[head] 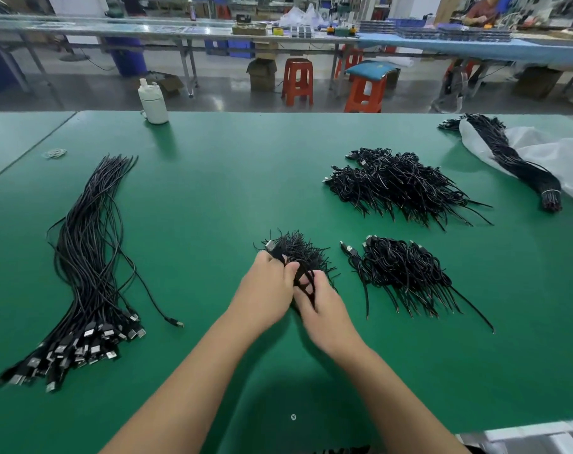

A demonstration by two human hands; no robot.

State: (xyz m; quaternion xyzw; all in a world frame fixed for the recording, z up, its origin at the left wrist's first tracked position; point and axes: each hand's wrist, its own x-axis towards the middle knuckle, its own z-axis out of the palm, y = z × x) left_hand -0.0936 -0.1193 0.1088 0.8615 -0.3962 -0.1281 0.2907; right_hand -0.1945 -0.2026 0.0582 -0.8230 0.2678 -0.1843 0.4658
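Your left hand (265, 291) grips a black cable (277, 253) near its plug, which juts past the knuckles. Your right hand (324, 311) curls its fingers round the cable's loops. The cable sits between both hands, just above the mat (213, 191). Directly behind lies a tuft of short black strands, possibly ties (303, 250). To its right is a pile of coiled cables (403, 270), with a larger pile (399, 185) beyond. Far left lie straight cables (91, 250), plugs toward you. A bottle (153, 101) stands at the far edge.
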